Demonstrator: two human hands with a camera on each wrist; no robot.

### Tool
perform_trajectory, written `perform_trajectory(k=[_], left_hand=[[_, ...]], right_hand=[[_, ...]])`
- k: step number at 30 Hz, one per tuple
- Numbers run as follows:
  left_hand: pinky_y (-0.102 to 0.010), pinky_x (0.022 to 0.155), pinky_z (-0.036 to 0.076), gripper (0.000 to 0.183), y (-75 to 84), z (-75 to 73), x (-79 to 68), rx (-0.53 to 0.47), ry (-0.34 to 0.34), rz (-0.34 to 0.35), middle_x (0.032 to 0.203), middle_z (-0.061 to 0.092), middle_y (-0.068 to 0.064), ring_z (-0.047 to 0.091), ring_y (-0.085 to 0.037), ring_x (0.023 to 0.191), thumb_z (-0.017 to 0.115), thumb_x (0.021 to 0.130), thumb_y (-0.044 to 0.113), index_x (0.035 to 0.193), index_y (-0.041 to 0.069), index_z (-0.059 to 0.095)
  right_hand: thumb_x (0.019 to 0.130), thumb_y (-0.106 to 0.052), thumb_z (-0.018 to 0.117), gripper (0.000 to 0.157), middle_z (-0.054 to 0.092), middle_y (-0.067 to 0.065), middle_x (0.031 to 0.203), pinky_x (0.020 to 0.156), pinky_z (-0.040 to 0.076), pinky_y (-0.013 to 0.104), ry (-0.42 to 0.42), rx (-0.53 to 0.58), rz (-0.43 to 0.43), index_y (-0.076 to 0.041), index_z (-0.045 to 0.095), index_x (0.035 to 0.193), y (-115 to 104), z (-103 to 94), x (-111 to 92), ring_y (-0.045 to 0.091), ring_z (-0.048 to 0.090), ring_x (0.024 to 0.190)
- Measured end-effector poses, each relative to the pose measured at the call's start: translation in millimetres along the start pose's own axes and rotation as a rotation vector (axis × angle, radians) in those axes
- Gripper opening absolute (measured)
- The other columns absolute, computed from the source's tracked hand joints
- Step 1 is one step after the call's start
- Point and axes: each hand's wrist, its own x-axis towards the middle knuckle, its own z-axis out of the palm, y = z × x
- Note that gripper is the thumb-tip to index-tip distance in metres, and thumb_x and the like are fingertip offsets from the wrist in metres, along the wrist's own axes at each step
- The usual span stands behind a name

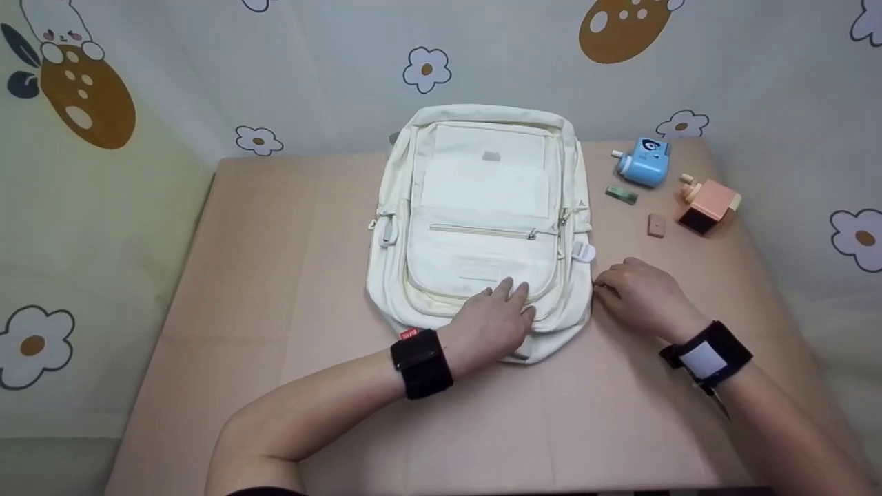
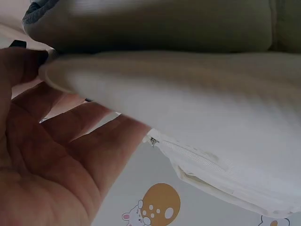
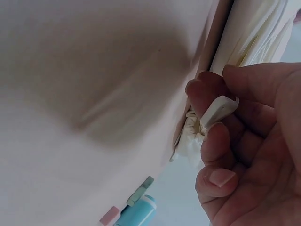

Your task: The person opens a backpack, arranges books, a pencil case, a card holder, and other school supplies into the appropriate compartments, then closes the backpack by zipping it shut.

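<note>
Wearing two black wrist bands (image 1: 422, 364), one per arm, and reaching in over the near edge of the table (image 1: 296, 241). Laying the left hand (image 1: 489, 329) on the lower front of one cream backpack (image 1: 482, 179), holding the fingers nearly straight and slightly spread on top, tucking the thumb under an edge of fabric and gripping that layer in between. Bringing the right hand (image 1: 644, 293) against the bag's right side, low down, curling the fingers round one small white tab (image 3: 218, 110). Seeing the backpack lying front up in mid-table, reaching to the back edge, and showing one red tag (image 1: 409, 334) at its lower left. Having a broad stretch of tabletop running from the bag to the left edge, and a narrower one on the right. Counting two small blocks past the right hand, one brown block (image 1: 656, 225) and one green block (image 1: 621, 195); then two sharpeners near the right and back edges, one pink sharpener (image 1: 716, 200) and one blue sharpener (image 1: 646, 165). Facing a patterned curtain (image 1: 331, 69) behind, counting two printed oranges (image 1: 88, 96) in the head view.
</note>
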Motion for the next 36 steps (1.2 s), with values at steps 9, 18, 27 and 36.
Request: perform_trajectory(k=[9,18,27,36], left_hand=[[-0.045,0.092,0.057,0.029,-7.2,0.0,0.4,-0.089,0.065,0.022,0.149,0.051,-0.019,0.05,-0.037,0.136,0.056,0.102,0.006,0.128,0.008,0.067],[-0.041,0.093,0.057,0.03,-8.5,-3.2,1.7,-0.083,0.061,0.028,0.147,0.054,-0.017,0.053,-0.035,0.134,0.053,0.104,0.007,0.131,0.008,0.067],[-0.04,0.092,0.057,0.029,-7.9,-1.7,2.2,-0.071,0.098,0.021,0.144,0.057,-0.016,0.055,-0.034,0.131,0.049,0.107,0.011,0.13,0.007,0.067],[-0.041,0.091,0.058,0.03,-10.4,2.4,-4.1,-0.098,0.117,0.031,0.148,0.053,-0.016,0.052,-0.034,0.135,0.048,0.106,0.014,0.128,0.007,0.067]], right_hand=[[0.098,-0.014,0.067,0.012,0.072,0.005,0.087,0.068,0.05,0.044,0.046,-0.07,0.012,-0.008,0.078,0.096,-5.3,-1.2,-8.2,0.026,0.06,0.083],[0.095,-0.011,0.071,0.007,0.069,0.001,0.082,0.066,0.05,0.042,0.035,-0.068,-0.033,-0.009,0.077,0.092,-21.4,-7.4,-25.0,0.023,0.059,0.08],[0.093,-0.014,0.072,0.006,0.061,-0.009,0.076,0.059,0.045,0.033,-0.035,-0.023,-0.091,-0.015,0.078,0.093,-47.1,-16.4,-36.2,0.012,0.052,0.071],[0.092,-0.015,0.071,0.005,0.06,-0.007,0.076,0.059,0.045,0.035,-0.016,-0.051,-0.091,-0.015,0.074,0.088,-53.3,-11.7,-37.2,0.015,0.054,0.072]])
